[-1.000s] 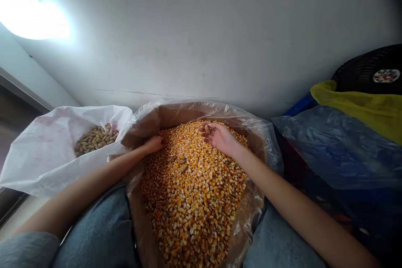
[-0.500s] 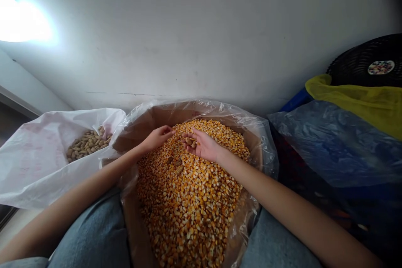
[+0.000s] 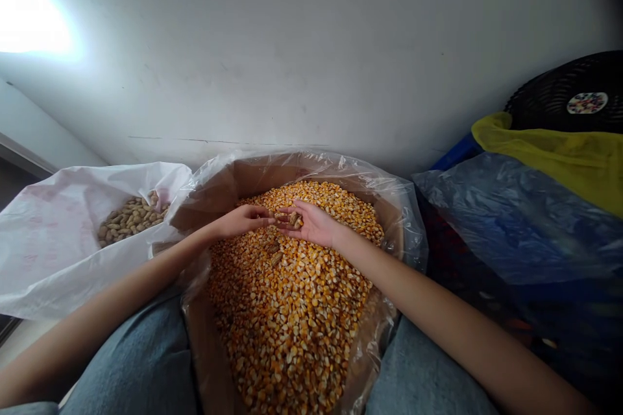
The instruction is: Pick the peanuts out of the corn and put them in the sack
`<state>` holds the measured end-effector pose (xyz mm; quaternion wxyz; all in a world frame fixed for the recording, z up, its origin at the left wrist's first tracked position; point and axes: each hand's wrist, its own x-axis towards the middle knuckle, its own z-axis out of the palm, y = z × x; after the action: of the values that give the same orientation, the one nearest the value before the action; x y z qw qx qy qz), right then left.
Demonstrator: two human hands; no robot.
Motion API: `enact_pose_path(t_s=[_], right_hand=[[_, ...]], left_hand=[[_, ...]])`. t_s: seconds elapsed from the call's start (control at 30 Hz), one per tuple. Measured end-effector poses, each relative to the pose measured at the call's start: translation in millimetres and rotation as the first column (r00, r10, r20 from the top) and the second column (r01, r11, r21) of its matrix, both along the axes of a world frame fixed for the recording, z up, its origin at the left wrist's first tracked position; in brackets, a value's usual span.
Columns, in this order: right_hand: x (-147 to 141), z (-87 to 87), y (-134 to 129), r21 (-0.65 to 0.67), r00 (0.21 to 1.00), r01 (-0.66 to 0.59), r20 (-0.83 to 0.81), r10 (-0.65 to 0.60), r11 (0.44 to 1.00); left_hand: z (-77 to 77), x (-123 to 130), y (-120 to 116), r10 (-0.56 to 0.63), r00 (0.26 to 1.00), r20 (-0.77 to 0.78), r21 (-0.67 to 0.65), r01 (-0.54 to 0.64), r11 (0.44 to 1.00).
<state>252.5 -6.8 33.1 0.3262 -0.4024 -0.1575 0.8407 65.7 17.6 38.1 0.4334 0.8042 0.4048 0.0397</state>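
Note:
My right hand (image 3: 314,225) is palm up over the corn kernels (image 3: 296,318), its fingers partly curled around several unshelled peanuts (image 3: 296,220). Level with it on the left, my left hand (image 3: 246,220) pinches what looks like one peanut (image 3: 278,216) between thumb and fingers, close to the right fingertips. Just below both hands, a few more peanuts (image 3: 275,258) lie on the corn. The kernels fill a cardboard box (image 3: 311,167) lined with clear plastic (image 3: 411,233).
Left of the box is a white sack (image 3: 53,227) with a pile of peanuts (image 3: 127,222) in it. A wall (image 3: 292,45) stands behind. At right are a black fan-like grille (image 3: 559,94), yellow mesh cloth (image 3: 545,149) and a bluish plastic bag (image 3: 511,220).
My left hand has moved down and right to meet the right fingertips, and now appears to pinch a peanut. A peanut near the left side of the loose group no longer shows on the corn.

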Motion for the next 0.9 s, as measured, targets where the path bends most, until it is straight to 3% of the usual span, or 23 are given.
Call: enact_pose_path(t_s=[0.1, 0.2, 0.3, 0.43, 0.53, 0.73, 0.8, 0.9], right_hand=[[-0.6, -0.8, -0.1, 0.006, 0.999, -0.045, -0.020, 0.045, 0.999], [0.9, -1.5, 0.7, 0.007, 1.000, 0.008, -0.004, -0.008, 1.000], [2.7, -2.1, 1.7, 0.028, 0.997, 0.077, 0.006, -0.078, 0.997], [3.8, -1.4, 1.3, 0.061, 0.998, 0.063, -0.002, -0.063, 0.996], [4.0, 0.2, 0.8, 0.059, 0.998, 0.067, 0.002, -0.067, 0.996], [0.3, 0.7, 1.0, 0.018, 0.996, 0.085, -0.009, -0.085, 0.996], [-2.4, -1.0, 0.6, 0.002, 0.998, 0.045, -0.042, -0.045, 0.999], [-5.9, -5.0, -0.1, -0.006, 0.997, 0.021, -0.075, -0.021, 1.000]], left_hand=[[2.5, 4.5, -3.9, 0.093, 0.988, 0.122, -0.042, -0.088, 0.995], [-11.0, 5.4, -3.9, 0.129, 0.989, 0.067, 0.094, -0.135, 0.986], [-26.2, 5.3, -4.5, -0.030, 0.996, -0.084, 0.133, 0.041, 0.990], [-34.6, 6.6, -5.6, -0.211, 0.959, -0.190, 0.131, 0.238, 0.963], [-26.8, 4.4, -2.4, -0.174, 0.971, -0.165, 0.151, 0.199, 0.968], [7.6, 2.5, -2.8, 0.143, 0.989, 0.040, 0.180, -0.148, 0.972], [13.8, 8.4, -7.3, 0.147, 0.985, 0.095, 0.199, -0.163, 0.966], [15.1, 19.4, -14.0, 0.091, 0.991, 0.094, 0.356, -0.118, 0.927]])
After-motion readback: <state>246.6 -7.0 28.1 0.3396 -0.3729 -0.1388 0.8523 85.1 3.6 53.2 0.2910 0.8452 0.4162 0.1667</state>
